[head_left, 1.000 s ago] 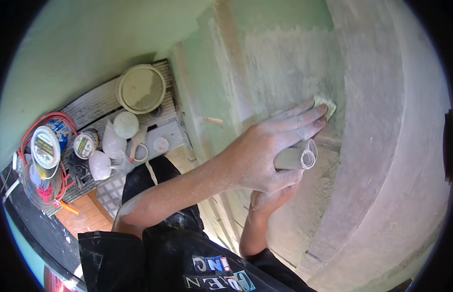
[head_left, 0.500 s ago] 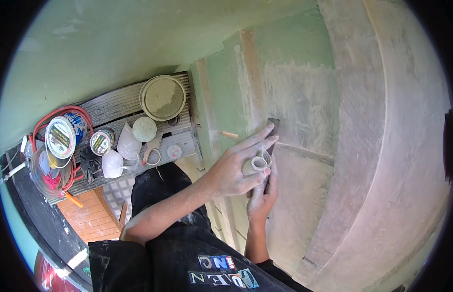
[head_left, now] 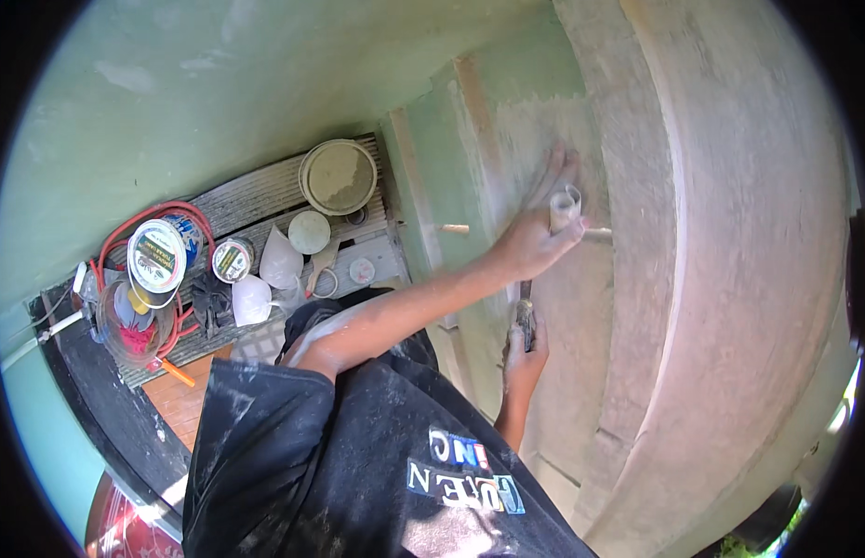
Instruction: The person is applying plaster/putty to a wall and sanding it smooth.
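I see left hand (head_left: pixel 537 234) pinching rolled sheet (head_left: pixel 564 210), right hand (head_left: pixel 520 361) clamped on scraper handle (head_left: pixel 525 321); rolled sheet may slip if pinch loosens.

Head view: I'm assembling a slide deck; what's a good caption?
Left hand gripping a pale roll, right hand holding a dark-handled tool, at a patchy green wall.

Thin rolled tube (head_left: pixel 564 212) is showing off-white; flat wall (head_left: pixel 537 119) is mixing green and chalky grey; cloth T-shirt (head_left: pixel 358 474) is showing black with whitish smears.
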{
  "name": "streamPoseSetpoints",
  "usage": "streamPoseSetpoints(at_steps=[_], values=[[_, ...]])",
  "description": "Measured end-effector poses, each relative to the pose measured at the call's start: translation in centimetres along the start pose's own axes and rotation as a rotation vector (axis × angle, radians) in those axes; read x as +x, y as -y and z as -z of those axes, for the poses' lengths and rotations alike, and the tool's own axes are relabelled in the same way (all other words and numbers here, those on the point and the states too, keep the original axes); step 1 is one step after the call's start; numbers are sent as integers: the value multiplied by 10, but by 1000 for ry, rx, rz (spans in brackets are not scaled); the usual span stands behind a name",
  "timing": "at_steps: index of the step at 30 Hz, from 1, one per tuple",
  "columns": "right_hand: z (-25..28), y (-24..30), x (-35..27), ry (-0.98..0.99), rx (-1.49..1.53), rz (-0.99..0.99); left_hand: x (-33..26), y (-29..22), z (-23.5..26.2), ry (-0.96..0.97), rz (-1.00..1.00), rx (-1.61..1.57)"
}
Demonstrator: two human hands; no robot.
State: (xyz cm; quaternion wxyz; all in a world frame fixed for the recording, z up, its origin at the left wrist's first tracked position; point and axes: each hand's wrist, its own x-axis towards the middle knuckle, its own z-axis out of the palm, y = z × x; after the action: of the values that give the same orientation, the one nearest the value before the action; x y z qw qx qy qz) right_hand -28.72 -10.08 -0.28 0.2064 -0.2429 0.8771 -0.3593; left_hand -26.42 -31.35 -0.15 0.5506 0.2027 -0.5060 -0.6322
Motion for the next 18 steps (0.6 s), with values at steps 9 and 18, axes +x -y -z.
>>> streamPoseSetpoints(at_steps=[9,18], values=[[10,-49,-44,-137,-63,-37,-60,-40,13,488,160,-197],[8,-32,-53,-214,4,-69,-22,-29,0,425,238,-129]])
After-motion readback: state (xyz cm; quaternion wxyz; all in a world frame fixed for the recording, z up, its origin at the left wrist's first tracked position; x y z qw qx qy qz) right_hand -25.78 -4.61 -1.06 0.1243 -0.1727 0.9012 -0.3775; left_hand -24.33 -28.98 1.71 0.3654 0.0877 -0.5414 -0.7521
